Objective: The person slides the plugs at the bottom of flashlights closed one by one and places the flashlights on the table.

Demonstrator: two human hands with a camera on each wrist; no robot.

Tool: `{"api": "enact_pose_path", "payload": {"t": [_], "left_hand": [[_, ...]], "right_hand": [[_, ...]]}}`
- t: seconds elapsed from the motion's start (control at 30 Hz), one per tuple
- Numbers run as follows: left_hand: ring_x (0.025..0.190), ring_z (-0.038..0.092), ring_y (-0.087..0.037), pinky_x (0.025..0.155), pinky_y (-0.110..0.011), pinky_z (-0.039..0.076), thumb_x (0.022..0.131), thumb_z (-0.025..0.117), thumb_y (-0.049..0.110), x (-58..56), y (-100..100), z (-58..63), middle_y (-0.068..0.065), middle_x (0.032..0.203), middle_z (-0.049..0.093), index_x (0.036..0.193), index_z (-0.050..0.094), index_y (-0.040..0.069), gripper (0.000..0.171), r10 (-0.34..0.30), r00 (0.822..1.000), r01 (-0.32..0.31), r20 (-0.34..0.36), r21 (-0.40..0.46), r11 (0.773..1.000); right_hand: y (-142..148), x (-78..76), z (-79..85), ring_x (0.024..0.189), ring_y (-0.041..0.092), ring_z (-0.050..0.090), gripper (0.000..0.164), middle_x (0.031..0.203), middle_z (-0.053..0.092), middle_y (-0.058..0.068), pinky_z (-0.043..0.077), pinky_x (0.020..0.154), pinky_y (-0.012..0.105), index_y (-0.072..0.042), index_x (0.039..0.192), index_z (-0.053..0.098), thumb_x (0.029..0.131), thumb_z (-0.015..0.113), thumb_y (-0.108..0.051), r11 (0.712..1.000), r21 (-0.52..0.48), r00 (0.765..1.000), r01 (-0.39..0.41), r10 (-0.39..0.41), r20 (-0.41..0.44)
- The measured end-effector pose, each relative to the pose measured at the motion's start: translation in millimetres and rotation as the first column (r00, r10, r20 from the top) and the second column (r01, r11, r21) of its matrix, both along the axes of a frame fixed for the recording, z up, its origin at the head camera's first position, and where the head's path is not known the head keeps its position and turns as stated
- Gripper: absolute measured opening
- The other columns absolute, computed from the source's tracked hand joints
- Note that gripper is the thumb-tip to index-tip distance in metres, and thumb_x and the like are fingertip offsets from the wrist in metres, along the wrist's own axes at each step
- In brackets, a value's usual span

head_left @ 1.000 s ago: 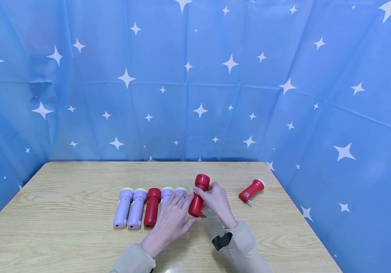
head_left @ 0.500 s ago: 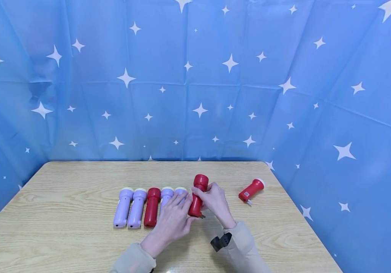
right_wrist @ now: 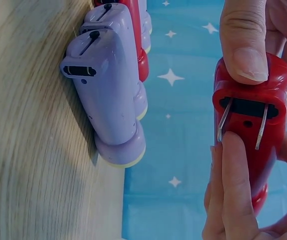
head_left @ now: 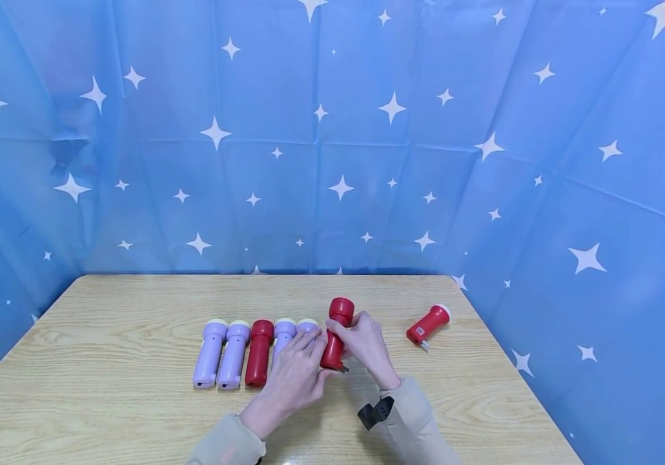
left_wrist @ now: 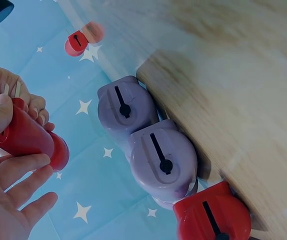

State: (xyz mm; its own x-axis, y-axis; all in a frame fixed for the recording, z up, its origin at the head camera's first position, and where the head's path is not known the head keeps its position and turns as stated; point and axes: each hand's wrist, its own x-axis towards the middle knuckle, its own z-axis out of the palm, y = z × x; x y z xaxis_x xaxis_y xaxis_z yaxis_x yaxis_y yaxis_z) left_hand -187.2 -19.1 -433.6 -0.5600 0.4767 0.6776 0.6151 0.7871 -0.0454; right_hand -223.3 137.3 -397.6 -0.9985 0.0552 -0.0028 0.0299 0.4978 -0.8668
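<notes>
A red flashlight (head_left: 341,312) is raised over the table, its lens end pointing away from me. My right hand (head_left: 368,342) grips it near the neck, thumb on top. My left hand (head_left: 293,378) holds its rear end, the thumb (right_wrist: 248,62) pressed on the end face and the fingers along the side. In the right wrist view, two metal plug prongs (right_wrist: 261,127) stick out of that end, with a right fingertip beside one of them. A row of lilac flashlights (head_left: 208,354) with a red flashlight (head_left: 259,354) among them lies left, partly hidden by my left hand.
Another red flashlight (head_left: 428,325) lies slanted at the right of the wooden table (head_left: 106,413), its prongs out. Behind the table hangs a blue curtain (head_left: 286,174) with white stars.
The held flashlight and my right hand have shifted very slightly left. My left thumb has drawn in against the flashlight's rear end. The row has not moved.
</notes>
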Motion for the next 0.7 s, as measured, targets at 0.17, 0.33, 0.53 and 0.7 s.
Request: {"api": "enact_pose_path", "payload": {"t": [0.17,0.33,0.53,0.7], "left_hand": [[0.109,0.065,-0.024,0.096,-0.034,0.051,0.071,0.079,0.031,-0.3,-0.5,-0.7,-0.01,0.111,0.07,0.113,0.063,0.001,0.054,-0.011,1.0,0.011,0.005,0.02,1.0],[0.112,0.064,-0.024,0.095,-0.032,0.051,0.072,0.078,0.031,0.5,-1.1,-1.3,-0.01,0.114,0.07,0.115,0.063,0.001,0.055,-0.005,0.999,0.005,0.033,0.013,1.0],[0.113,0.063,-0.023,0.095,-0.032,0.051,0.073,0.078,0.03,0.8,-1.4,-1.2,-0.009,0.115,0.07,0.116,0.063,0.002,0.053,-0.003,0.999,0.003,0.043,0.005,1.0],[0.113,0.063,-0.023,0.094,-0.032,0.052,0.073,0.078,0.028,-0.1,-1.6,-1.8,-0.009,0.114,0.07,0.114,0.063,0.002,0.051,-0.017,0.999,0.017,0.039,0.01,1.0]], "right_hand": [[-0.8,0.3,0.4,0.051,0.013,0.06,0.049,0.079,0.063,0.015,0.057,0.054,0.033,0.005,0.099,0.051,0.084,0.069,-0.039,1.0,0.006,1.0,0.0,0.0,0.001],[-1.4,1.4,0.7,0.051,0.013,0.06,0.048,0.08,0.063,0.015,0.057,0.053,0.031,0.005,0.099,0.051,0.084,0.068,-0.037,1.0,-0.005,1.0,0.0,0.0,0.001],[-1.4,1.1,-0.2,0.051,0.012,0.06,0.046,0.082,0.064,0.016,0.056,0.052,0.029,0.005,0.099,0.052,0.085,0.068,-0.036,1.0,-0.004,1.0,0.001,-0.001,-0.002],[-0.9,1.2,-1.4,0.05,0.013,0.06,0.048,0.083,0.065,0.017,0.056,0.052,0.029,0.006,0.101,0.052,0.084,0.069,-0.036,1.0,-0.003,1.0,-0.004,0.004,-0.007]]}}
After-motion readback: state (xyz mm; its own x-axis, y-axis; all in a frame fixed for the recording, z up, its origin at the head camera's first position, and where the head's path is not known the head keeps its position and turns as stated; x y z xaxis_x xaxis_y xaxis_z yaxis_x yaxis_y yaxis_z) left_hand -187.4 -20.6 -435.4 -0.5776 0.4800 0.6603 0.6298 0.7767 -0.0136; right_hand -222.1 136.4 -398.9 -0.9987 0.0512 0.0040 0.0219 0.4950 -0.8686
